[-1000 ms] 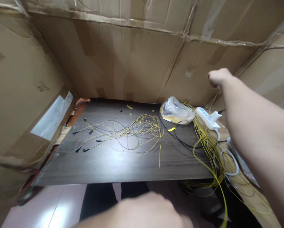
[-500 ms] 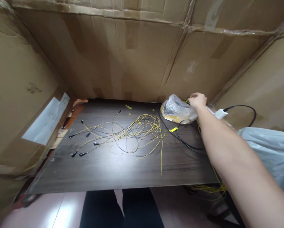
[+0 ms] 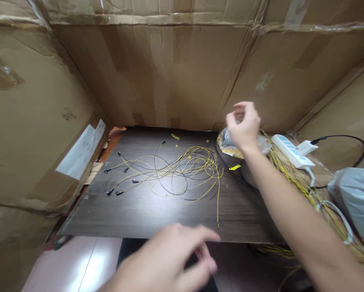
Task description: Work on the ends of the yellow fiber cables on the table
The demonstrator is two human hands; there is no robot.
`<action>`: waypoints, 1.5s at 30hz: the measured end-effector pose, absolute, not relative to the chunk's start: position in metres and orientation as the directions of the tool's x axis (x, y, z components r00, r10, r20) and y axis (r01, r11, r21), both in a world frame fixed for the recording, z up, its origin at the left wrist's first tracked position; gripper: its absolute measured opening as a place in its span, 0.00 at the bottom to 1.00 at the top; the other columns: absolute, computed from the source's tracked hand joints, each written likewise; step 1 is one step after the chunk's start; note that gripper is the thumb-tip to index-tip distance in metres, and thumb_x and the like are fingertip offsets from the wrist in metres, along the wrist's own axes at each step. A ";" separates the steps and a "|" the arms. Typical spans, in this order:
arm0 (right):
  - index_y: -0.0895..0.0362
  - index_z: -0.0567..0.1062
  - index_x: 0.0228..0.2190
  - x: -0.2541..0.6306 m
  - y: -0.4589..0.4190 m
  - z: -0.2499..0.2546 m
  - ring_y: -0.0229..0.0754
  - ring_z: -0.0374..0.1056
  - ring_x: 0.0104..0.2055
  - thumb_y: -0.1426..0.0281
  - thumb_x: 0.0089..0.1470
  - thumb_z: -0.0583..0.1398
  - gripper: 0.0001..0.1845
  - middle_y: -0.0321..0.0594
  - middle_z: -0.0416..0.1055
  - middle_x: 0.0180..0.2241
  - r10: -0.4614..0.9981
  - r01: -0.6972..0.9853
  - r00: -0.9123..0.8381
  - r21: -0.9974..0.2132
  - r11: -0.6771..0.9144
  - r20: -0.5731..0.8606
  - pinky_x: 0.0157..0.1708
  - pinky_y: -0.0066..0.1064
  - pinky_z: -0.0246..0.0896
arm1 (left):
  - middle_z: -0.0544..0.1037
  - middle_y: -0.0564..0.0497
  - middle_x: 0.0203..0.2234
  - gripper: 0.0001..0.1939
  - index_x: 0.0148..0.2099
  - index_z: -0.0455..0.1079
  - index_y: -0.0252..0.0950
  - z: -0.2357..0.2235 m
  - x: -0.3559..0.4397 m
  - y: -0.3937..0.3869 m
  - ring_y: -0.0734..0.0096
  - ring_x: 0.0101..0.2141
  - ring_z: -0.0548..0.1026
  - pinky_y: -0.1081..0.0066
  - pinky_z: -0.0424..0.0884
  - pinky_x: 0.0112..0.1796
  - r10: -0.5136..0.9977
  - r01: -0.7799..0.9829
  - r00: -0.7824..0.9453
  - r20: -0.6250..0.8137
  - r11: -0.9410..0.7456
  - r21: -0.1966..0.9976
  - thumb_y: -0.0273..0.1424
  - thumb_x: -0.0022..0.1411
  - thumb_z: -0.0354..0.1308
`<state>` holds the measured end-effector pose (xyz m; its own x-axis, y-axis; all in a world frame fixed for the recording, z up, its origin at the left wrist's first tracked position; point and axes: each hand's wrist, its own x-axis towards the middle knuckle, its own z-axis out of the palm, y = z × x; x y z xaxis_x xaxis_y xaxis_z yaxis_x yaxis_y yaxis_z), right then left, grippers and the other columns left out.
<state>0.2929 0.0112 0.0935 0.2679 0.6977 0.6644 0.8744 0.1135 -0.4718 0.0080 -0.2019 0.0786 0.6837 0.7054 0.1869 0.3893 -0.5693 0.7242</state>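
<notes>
My right hand (image 3: 245,123) hovers over the clear plastic bag (image 3: 225,140) at the back right of the table. Its fingers are bent and apart, and I see nothing held between them. Blurred at the front edge, my left hand (image 3: 172,259) has thumb and index finger spread, with nothing visible in it. Between the hands lies a loose bundle of thin yellow and black cables (image 3: 170,168). Their small black connector ends (image 3: 118,193) point left. A yellow tag (image 3: 234,167) lies just in front of the bag.
Many yellow cables (image 3: 279,160) run down the right side beside a white power strip (image 3: 291,150). A grey plastic bag (image 3: 356,198) stands at the far right. Small yellow bits (image 3: 175,136) lie at the back. Cardboard walls (image 3: 157,73) enclose the table (image 3: 115,217).
My right hand has come up and left from the cables behind the bag, and is now above it. My left hand has entered at the bottom. The view has shifted to the right.
</notes>
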 end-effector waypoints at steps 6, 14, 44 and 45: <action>0.55 0.76 0.27 0.265 -0.033 0.042 0.44 0.68 0.29 0.66 0.55 0.56 0.11 0.40 0.73 0.25 0.920 0.888 0.161 -0.460 0.024 0.358 0.34 0.33 0.55 | 0.83 0.52 0.34 0.14 0.52 0.74 0.46 0.075 0.000 -0.082 0.59 0.32 0.80 0.62 0.75 0.37 0.840 0.697 0.537 0.072 -0.491 0.523 0.39 0.68 0.54; 0.55 0.78 0.23 0.288 -0.042 0.047 0.49 0.72 0.30 0.64 0.59 0.52 0.20 0.47 0.77 0.26 0.970 0.965 0.215 -0.175 -0.194 0.112 0.26 0.33 0.48 | 0.79 0.46 0.30 0.15 0.55 0.73 0.36 0.014 -0.007 -0.005 0.58 0.36 0.78 0.62 0.73 0.42 0.831 0.800 0.514 0.215 -0.554 0.231 0.32 0.68 0.54; 0.62 0.76 0.55 0.128 0.077 0.028 0.55 0.67 0.53 0.73 0.62 0.55 0.21 0.52 0.73 0.54 0.885 0.898 -0.432 -0.011 0.441 0.174 0.48 0.40 0.63 | 0.83 0.42 0.39 0.14 0.46 0.76 0.38 0.010 -0.035 0.012 0.48 0.42 0.81 0.60 0.74 0.40 0.986 0.962 0.141 0.093 -0.158 0.224 0.41 0.67 0.56; 0.61 0.77 0.52 0.123 0.082 0.027 0.55 0.68 0.53 0.74 0.62 0.54 0.20 0.52 0.74 0.52 0.887 0.896 -0.439 -0.002 0.444 0.144 0.47 0.39 0.63 | 0.83 0.42 0.39 0.14 0.46 0.76 0.38 0.010 -0.034 0.012 0.48 0.42 0.81 0.60 0.74 0.40 0.985 0.961 0.144 0.092 -0.162 0.225 0.40 0.67 0.55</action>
<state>0.1232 0.0822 0.0265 -0.4393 0.8867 0.1442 0.8959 0.4442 -0.0021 -0.0344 0.0117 0.0103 0.1442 0.9853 0.0917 0.9609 -0.1616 0.2250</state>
